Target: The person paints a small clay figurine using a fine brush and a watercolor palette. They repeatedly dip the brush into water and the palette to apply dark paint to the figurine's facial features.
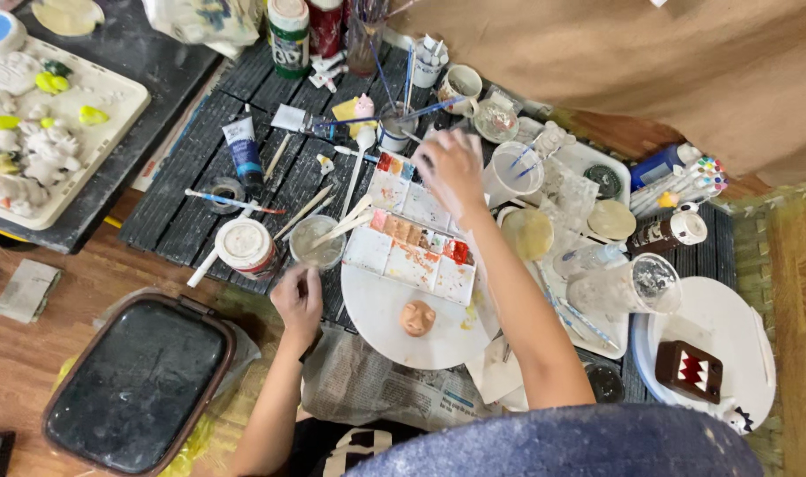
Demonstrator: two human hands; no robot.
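**Hands over the paint tray**

I see my right hand [453, 166] reaching over the far end of the paint tray [412, 243], blurred, so I cannot tell whether its fingers pinch anything. The tray is white, with small wells of red, orange, pink and brown paint, and it rests on a round white plate [394, 322]. A small tan clay face [417, 317] lies on that plate. My left hand [298, 303] is curled, just beside a clear cup [317, 243] on the dark slatted table [191, 190].
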